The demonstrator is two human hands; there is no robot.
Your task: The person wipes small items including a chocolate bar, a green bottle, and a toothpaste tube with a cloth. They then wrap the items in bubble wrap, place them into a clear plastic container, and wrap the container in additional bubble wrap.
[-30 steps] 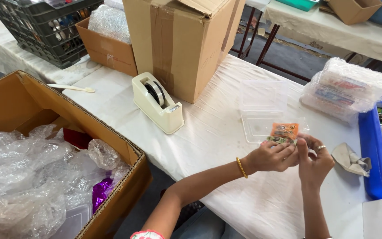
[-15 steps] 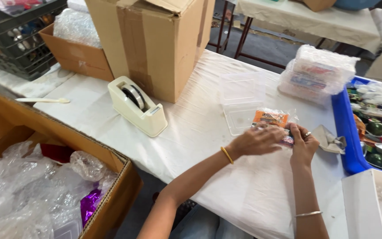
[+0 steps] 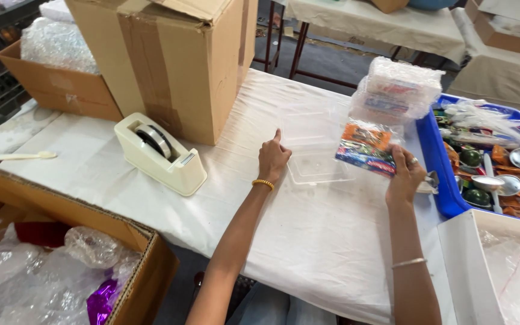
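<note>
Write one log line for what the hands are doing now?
left hand: points at clear tray | right hand: holds colourful packet | table: tape dispenser

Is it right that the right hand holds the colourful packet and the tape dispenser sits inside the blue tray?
Not quite. The tape dispenser sits on the white table, left of the hands, not in the blue tray. The right hand does hold the colourful packet, as the head view shows.

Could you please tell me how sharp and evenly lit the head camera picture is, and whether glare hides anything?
Head view: soft, even daylight and faint shadows; the clear plastic box nearly vanishes against the white tablecloth; sheen dulls the colourful packet in the right hand; edges bow slightly.
</note>
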